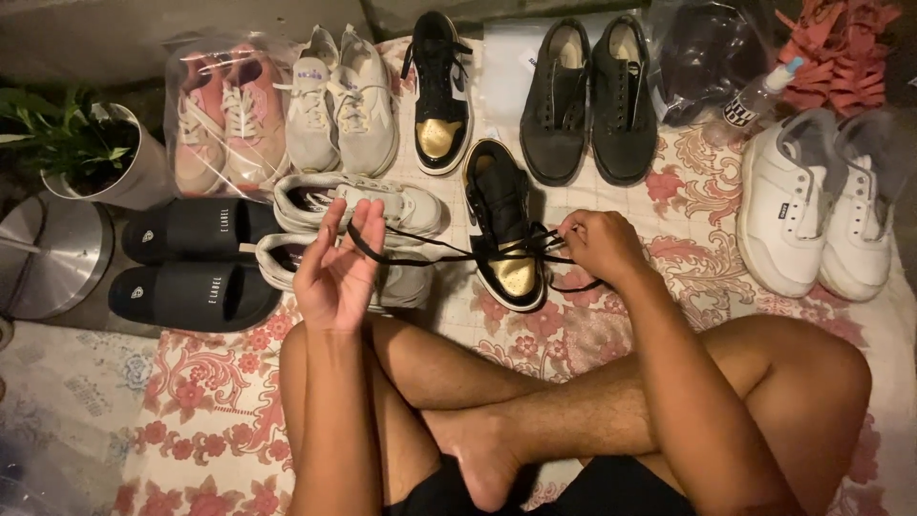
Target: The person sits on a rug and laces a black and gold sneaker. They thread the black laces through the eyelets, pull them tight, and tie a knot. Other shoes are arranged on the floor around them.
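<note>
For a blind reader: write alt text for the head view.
Left hand and right hand pull a black lace taut across a black-and-gold sneaker. Other shoes lie around it on a floral cloth.

Glossy gold-toe sneaker [506,250], matt blk lace [420,250], floral cloth [220,382]

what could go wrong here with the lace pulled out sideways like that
The black lace is stretched taut from the left hand across to the black and gold sneaker, so a harder pull might tip or drag it. It crosses the white sneaker and could snag there.
</note>
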